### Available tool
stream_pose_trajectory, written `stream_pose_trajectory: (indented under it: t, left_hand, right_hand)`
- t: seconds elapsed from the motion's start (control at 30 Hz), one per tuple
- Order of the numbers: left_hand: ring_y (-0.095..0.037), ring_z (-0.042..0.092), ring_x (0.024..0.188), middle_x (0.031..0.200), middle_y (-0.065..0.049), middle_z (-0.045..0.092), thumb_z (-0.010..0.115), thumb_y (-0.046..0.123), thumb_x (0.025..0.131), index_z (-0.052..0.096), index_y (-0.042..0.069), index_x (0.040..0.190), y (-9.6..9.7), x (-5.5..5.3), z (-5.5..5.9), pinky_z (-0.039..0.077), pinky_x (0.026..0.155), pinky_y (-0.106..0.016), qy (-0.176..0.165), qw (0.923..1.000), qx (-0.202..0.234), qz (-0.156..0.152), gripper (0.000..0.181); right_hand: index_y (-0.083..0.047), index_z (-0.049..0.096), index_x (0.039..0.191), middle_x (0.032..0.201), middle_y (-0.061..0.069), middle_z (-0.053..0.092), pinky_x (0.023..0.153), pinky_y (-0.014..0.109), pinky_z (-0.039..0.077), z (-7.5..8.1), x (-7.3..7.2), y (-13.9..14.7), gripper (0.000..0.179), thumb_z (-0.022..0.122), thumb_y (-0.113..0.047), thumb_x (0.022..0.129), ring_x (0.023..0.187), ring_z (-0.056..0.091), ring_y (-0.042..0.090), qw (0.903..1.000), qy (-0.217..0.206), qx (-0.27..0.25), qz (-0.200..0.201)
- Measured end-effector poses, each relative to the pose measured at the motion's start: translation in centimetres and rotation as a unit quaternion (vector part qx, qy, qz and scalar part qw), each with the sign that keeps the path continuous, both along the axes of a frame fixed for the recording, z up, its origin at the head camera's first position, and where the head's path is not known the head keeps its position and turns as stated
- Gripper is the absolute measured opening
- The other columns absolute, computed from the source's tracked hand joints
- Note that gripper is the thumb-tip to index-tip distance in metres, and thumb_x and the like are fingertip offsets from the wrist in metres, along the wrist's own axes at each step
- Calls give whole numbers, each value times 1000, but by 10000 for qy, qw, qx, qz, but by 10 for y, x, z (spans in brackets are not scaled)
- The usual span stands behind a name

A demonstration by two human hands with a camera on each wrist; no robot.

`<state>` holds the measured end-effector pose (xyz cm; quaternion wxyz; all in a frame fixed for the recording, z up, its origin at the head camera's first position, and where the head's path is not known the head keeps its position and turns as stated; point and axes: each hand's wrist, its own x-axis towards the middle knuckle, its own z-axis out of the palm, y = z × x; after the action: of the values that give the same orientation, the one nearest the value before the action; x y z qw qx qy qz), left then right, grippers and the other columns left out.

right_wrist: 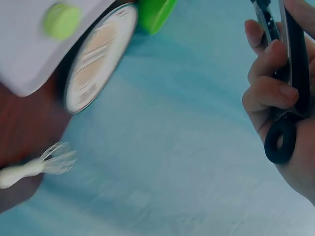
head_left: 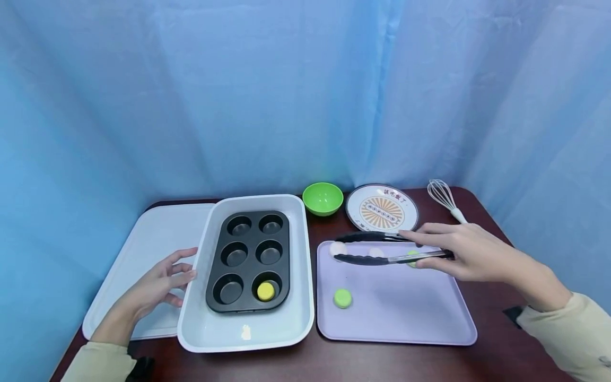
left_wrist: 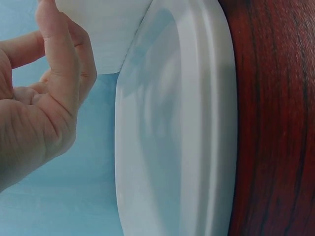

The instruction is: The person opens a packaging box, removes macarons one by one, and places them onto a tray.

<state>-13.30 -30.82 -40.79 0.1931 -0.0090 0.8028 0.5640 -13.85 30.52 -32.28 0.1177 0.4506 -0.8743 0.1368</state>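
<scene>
My right hand [head_left: 470,252] holds black-and-silver tongs [head_left: 367,260] over the lilac tray [head_left: 396,313]. The tongs' arms stand apart, and their tips overlap a pale pink macaron [head_left: 338,248] at the tray's far left corner. Another pale macaron [head_left: 376,252] and a green one [head_left: 412,261] show partly behind the tongs; a second green macaron [head_left: 342,298] lies nearer the front. With loosely bent fingers, my left hand [head_left: 155,286] is at the left rim of the deep white tray [head_left: 245,339]. Inside that tray, a dark muffin pan [head_left: 250,257] has a yellow macaron [head_left: 265,291] in its front right cup.
A flat white tray [head_left: 148,260] lies under my left hand. Behind the trays stand a green bowl [head_left: 323,199] and a patterned plate [head_left: 382,209], with a whisk [head_left: 446,199] at the back right. Blue curtain [head_left: 305,95] hangs along the table's far edge.
</scene>
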Motion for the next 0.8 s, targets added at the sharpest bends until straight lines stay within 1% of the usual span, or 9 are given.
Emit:
stream_pose_trajectory:
  t: [0.13, 0.23, 0.37, 0.47, 0.6, 0.67, 0.73, 0.8]
  left_hand:
    - [-30, 69, 88, 126, -23, 57, 64, 23, 101, 23, 10, 160, -1, 1, 0, 62, 63, -45, -11, 10000, 11, 29, 73]
    - [-29, 69, 88, 124, -22, 57, 64, 23, 101, 23, 10, 160, -1, 1, 0, 62, 64, -45, -14, 10000, 40, 18, 73]
    - [-30, 69, 88, 124, -22, 57, 63, 22, 102, 23, 11, 160, -1, 1, -1, 62, 63, -45, 14, 10000, 79, -43, 72]
    - [-30, 69, 88, 124, -23, 57, 63, 22, 102, 23, 10, 160, -1, 1, 0, 62, 63, -45, 23, 10000, 65, -63, 72]
    - [-30, 69, 89, 124, -23, 57, 64, 23, 101, 23, 11, 160, 0, 1, 1, 62, 64, -46, 12, 10000, 29, -16, 72]
    - [-30, 69, 89, 124, -23, 56, 63, 23, 101, 23, 11, 160, 0, 1, 1, 62, 64, -46, 29, 10000, 42, -12, 72]
    - [-31, 69, 89, 125, -24, 56, 63, 22, 102, 23, 11, 160, 0, 1, 1, 62, 64, -47, 63, 9999, 66, -43, 72]
    - [-30, 69, 89, 124, -24, 56, 63, 22, 102, 23, 11, 160, -1, 1, 0, 62, 64, -47, 69, 9999, 88, -48, 72]
  right_hand:
    - [-17, 63, 140, 112, -21, 62, 55, 8, 35, -12, 5, 21, 62, 85, -23, 82, 65, 44, -13, 9999, -121, -78, -18]
    - [-17, 65, 138, 112, -20, 63, 58, 9, 37, -24, 11, 35, 61, 86, -23, 81, 66, 46, -12, 9996, -240, -102, -129]
    - [-20, 67, 136, 113, -18, 65, 63, 10, 39, -38, 22, 51, 60, 88, -26, 80, 72, 51, -11, 9991, -298, -20, -303]
    - [-21, 67, 135, 112, -19, 64, 64, 10, 38, -46, 28, 59, 60, 88, -27, 79, 76, 52, -11, 9988, -319, 40, -364]
    - [-22, 67, 135, 112, -19, 65, 64, 10, 40, -55, 34, 64, 59, 88, -27, 80, 76, 52, -12, 9981, -435, 43, -427]
    - [-25, 68, 134, 116, -18, 67, 67, 14, 46, -57, 36, 65, 58, 87, -32, 80, 83, 60, -7, 9974, -387, 179, -579]
    - [-30, 68, 134, 119, -15, 68, 70, 21, 52, -59, 38, 66, 56, 86, -37, 81, 92, 65, -1, 9959, -335, 368, -758]
    - [-33, 68, 132, 120, -12, 69, 73, 31, 57, -61, 40, 67, 55, 85, -42, 81, 103, 68, 8, 9939, -290, 543, -916]
